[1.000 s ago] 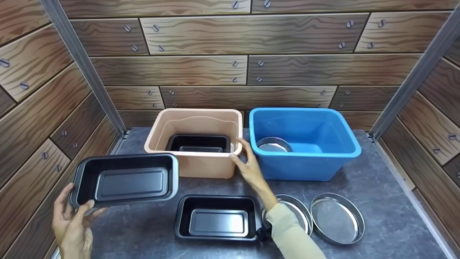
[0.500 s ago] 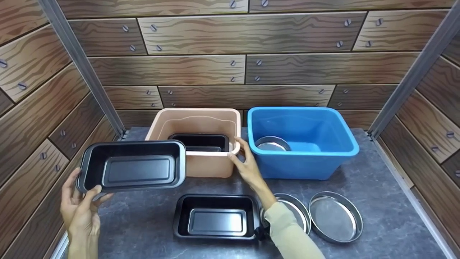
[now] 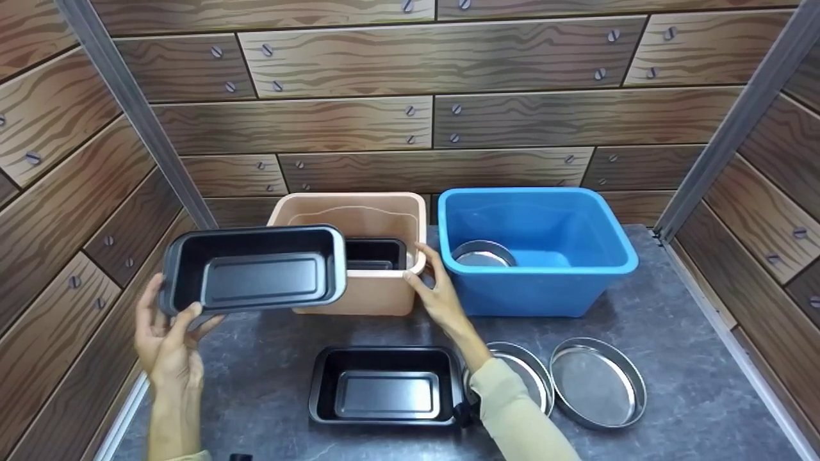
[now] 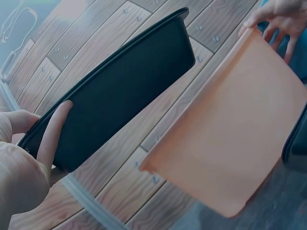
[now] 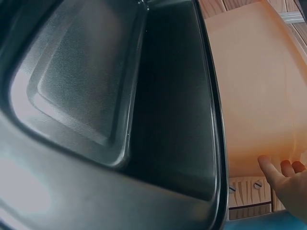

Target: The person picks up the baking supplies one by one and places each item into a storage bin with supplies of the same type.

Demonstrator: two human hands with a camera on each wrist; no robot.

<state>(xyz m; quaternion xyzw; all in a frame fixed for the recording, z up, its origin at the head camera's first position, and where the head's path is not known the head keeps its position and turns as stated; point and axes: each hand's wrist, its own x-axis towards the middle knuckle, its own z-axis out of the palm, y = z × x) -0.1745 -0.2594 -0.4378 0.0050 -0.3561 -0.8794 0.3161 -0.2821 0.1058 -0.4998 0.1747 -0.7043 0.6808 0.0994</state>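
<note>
The left hand (image 3: 168, 333) grips a black loaf pan (image 3: 253, 270) by its near-left corner, thumb over the rim and fingers beneath, and holds it in the air, tilted a little toward the camera, with its far-right end in front of the left rim of the peach tub (image 3: 359, 253); the right hand (image 3: 435, 291) has its fingers curled round the tub's near-right corner and steadies it; the tub stands at the back of the desk (image 3: 692, 384), left of centre, just beside the blue tub (image 3: 538, 250), and a second black pan (image 3: 378, 253) already lies inside it; the step in hand looks like carrying the held pan over to the peach tub; the next move would call for lifting the pan clear of the rim, levelling it and lining its long side with the pan below so that it nests, while the right grip keeps the tub from sliding; a third black pan (image 3: 386, 385) lies at the desk's front edge, with two round steel tins (image 3: 599, 383) to its right and another inside the blue tub; against the earlier frames, the held pan has risen and travelled rightward from the desk's left edge until it overlaps the tub, the left hand has come with it, and the right hand has stayed on its corner.
</note>
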